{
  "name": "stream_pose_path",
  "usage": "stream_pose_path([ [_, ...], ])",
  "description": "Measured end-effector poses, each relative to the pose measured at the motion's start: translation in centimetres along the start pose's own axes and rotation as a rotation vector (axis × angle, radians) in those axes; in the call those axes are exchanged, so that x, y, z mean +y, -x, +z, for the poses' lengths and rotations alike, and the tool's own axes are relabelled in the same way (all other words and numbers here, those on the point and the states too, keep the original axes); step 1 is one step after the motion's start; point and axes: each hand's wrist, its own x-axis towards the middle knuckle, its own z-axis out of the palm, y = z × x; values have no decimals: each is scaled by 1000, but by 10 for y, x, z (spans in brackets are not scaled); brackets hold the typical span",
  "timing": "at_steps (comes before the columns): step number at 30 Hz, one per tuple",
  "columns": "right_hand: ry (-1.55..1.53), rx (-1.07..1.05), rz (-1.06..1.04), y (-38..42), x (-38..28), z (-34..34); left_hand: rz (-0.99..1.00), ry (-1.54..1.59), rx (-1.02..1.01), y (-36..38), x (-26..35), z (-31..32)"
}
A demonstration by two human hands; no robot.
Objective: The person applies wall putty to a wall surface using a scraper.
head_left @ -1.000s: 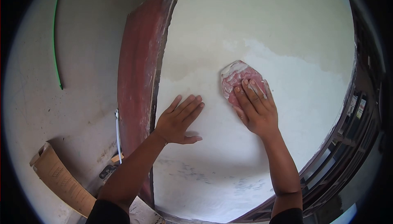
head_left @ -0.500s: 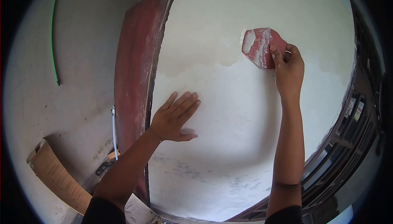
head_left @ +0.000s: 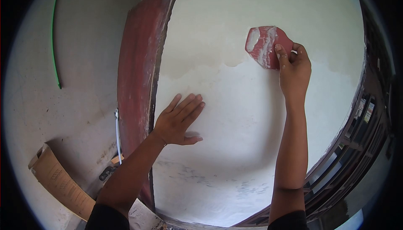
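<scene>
My right hand [head_left: 294, 68] grips a red putty scraper [head_left: 264, 47] smeared with white filler, thumb on the near face and fingers curled behind its edge. The scraper's left edge lies against the upper part of the white wall [head_left: 235, 116]. Lower and to the left, my left hand [head_left: 179, 120] rests flat on the same wall with its fingers stretched out and nothing in it. A ragged boundary between a darker damp-looking coat above and a paler surface below runs just under the scraper.
A red board or door leaf [head_left: 136, 74] stands along the wall's left edge. Further left are a green hose-like strip [head_left: 53, 41], a white rod [head_left: 118, 135] and a curved cardboard piece [head_left: 63, 184]. Dark window bars [head_left: 336, 167] border the right side.
My right hand and the scraper have shifted slightly up and to the left. My left hand stays in the same place on the wall.
</scene>
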Motion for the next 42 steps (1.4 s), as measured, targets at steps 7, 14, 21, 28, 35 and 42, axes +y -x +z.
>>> stream_pose_path([
  [7,-479,60,137,9,-5,-8,10,-26,-19,0,0,1],
  [14,-155,101,14,2,4,-9,12,-22,-7,2,-1,3],
  [21,231,241,-479,25,-15,-1,18,-29,-24,1,-2,2],
  [28,793,52,-1057,40,25,10,-5,-2,5,0,0,0],
  [35,950,-61,-1071,57,34,-2,-9,4,-7,0,0,0],
  [42,603,-3,-842,88,7,-45,10,-17,0,1,-1,3],
])
